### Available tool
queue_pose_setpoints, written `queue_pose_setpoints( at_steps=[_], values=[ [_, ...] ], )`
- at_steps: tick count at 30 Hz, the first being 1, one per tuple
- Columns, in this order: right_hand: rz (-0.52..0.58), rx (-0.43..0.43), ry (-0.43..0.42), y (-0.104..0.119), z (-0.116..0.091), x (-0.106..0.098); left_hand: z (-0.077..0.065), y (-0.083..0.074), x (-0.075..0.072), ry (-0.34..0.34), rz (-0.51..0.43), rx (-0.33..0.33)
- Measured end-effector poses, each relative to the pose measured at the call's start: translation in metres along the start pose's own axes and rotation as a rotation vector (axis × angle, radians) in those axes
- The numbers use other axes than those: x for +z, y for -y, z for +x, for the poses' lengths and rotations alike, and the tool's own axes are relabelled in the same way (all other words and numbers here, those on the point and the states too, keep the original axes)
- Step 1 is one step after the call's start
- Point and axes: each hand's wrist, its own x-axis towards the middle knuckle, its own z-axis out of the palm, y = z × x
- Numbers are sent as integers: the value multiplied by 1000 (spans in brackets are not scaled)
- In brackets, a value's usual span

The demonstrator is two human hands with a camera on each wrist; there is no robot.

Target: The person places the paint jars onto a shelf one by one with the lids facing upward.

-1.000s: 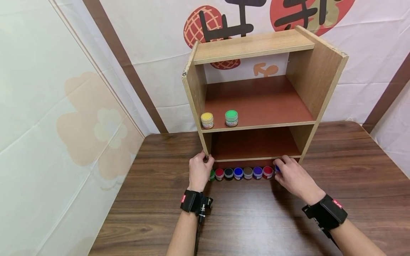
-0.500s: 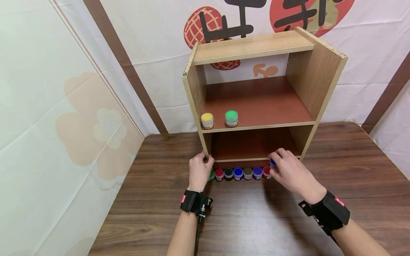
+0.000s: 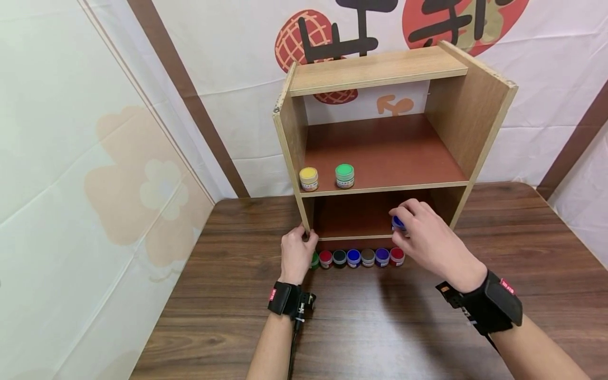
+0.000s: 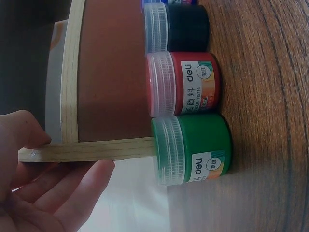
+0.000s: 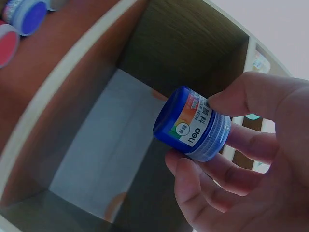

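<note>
Right grip (image 3: 434, 245) pinches a blue paint jar (image 5: 190, 121) between thumb (image 5: 246, 94) and fingers (image 5: 227, 175), spread only as wide as the jar. Raised off the surface (image 3: 214, 295), the jar is at the lower compartment (image 3: 353, 214) of a wooden shelf unit (image 3: 475, 113), toward the right side of its mouth; whether it is past the front edge cannot be told. That relation looks decisive: the jar hangs at the left end of the grip, compartment floor beyond it, lid up in the head view, so its axis seems near upright, any slight tilt being hard to judge. The right hand is clearly the nearer one. Left grip (image 3: 296, 256) clasps the left side panel (image 4: 111, 151) low down, beside the row of jars (image 3: 353, 258), well apart from the held jar.
</note>
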Motion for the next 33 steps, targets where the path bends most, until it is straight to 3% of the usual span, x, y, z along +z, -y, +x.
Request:
queue_pose_setpoints(
  at_steps=[17, 33],
  values=[
    [-10, -46, -95, 16, 29, -25, -1, 1, 0, 1, -21, 0],
    [17, -64, -117, 20, 51, -36, -1, 0, -1, 4, -10, -13]
  ],
)
